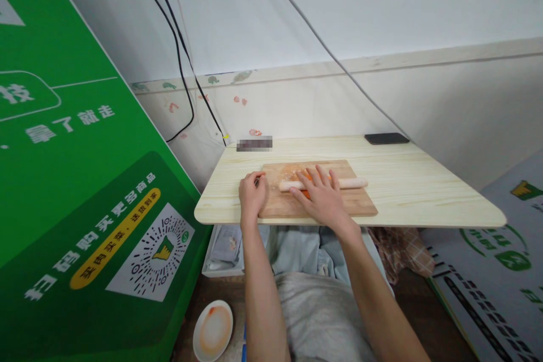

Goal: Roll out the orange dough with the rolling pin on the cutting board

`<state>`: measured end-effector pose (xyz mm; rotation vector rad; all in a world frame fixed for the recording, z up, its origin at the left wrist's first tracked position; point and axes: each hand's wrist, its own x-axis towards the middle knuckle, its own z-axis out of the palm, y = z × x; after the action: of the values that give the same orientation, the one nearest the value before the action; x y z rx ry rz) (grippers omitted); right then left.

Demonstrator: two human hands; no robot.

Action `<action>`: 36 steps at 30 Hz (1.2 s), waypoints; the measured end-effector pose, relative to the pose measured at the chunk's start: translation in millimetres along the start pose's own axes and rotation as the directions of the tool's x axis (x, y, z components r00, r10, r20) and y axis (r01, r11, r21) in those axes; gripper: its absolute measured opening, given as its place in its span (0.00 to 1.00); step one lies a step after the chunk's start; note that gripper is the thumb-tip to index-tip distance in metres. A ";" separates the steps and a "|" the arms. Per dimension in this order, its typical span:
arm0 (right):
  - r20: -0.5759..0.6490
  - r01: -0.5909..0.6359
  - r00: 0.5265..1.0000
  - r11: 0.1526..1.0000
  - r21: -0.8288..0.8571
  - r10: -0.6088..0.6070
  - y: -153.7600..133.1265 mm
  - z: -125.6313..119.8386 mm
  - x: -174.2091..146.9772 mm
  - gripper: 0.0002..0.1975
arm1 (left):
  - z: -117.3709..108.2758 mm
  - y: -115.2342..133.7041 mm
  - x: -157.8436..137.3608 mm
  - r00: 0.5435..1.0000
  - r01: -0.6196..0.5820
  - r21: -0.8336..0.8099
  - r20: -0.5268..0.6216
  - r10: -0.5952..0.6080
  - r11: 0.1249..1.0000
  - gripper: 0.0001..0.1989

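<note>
A wooden cutting board (278, 206) lies on the pale wood-grain table. Across it runs a light wooden rolling pin (354, 183). My right hand (324, 195) rests flat on the pin with its fingers spread. Flattened orange dough (306, 194) shows under the pin and between the fingers, most of it hidden. At the board's left edge my left hand (252, 195) is closed, fingers curled against the edge. Its fingertips are partly hidden. Pale flour (285, 175) dusts the board near the pin's left end.
A dark phone (387, 138) lies at the back right of the table (432, 198). A blurred-out item (254, 143) sits at the back left. Below on the left is a white plate (213, 331) with orange residue. A green printed panel (85, 192) stands at left; cables hang along the wall.
</note>
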<state>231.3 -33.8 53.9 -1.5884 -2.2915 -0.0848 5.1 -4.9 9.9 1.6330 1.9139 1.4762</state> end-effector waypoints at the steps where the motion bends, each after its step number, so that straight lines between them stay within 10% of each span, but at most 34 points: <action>1: -0.002 -0.015 1.000 1.000 0.015 0.015 -0.7 -0.7 7.3 0.33 | 0.2 0.1 0.0 1.000 0.003 0.000 0.000 -0.003 1.000 0.12; 9: 0.067 -0.058 0.996 0.996 0.075 0.053 -4.2 -10.5 25.6 0.29 | 0.8 -0.2 0.2 1.000 -0.010 -0.005 -0.005 0.010 1.000 0.12; 22: -0.091 0.030 0.995 1.000 -0.001 -0.030 -9.9 3.1 -34.6 0.35 | 1.6 -4.3 0.8 1.000 0.004 0.009 0.002 -0.004 1.000 0.13; 31: 0.065 0.019 0.998 0.999 0.031 -0.021 -6.2 -13.5 26.8 0.29 | 0.3 -3.5 1.4 1.000 0.003 0.001 0.008 -0.003 1.000 0.12; 36: 0.018 0.032 0.999 0.999 0.009 -0.032 -8.0 -10.2 9.5 0.30 | 0.3 -3.5 1.0 1.000 0.005 0.006 0.004 -0.005 1.000 0.12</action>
<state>223.6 -30.7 67.6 -1.5546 -2.3284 -0.0686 2.8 -3.5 7.5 1.6316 1.9203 1.4654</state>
